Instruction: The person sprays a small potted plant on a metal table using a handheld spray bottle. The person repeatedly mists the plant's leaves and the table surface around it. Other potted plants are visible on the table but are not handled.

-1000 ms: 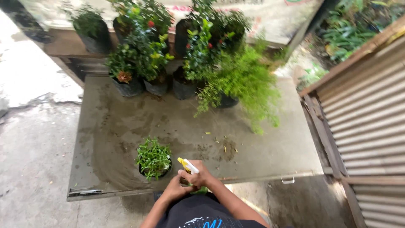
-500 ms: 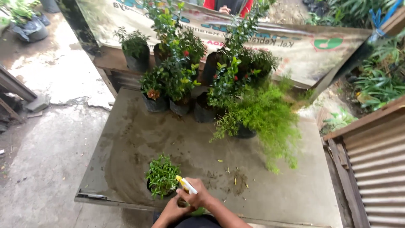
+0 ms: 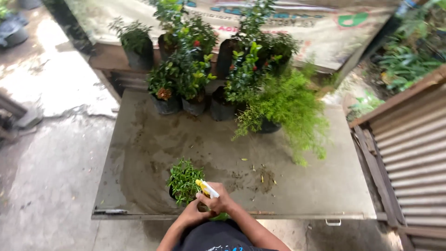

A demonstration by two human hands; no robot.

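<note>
Yellow-nozzled sprayer at the table's near edge, right hand fingers clamped round it, aimed at small plant just left. Left hand alongside, fingers' state unclear. Pots far.

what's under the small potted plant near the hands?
The small potted plant sits on the soil-streaked metal table. Its foliage hides the pot; the right hand holds a spray bottle beside it.

At twelve o'clock from me, behind the potted plants, hung a wide pale banner with blue lettering and a green emblem.
</note>
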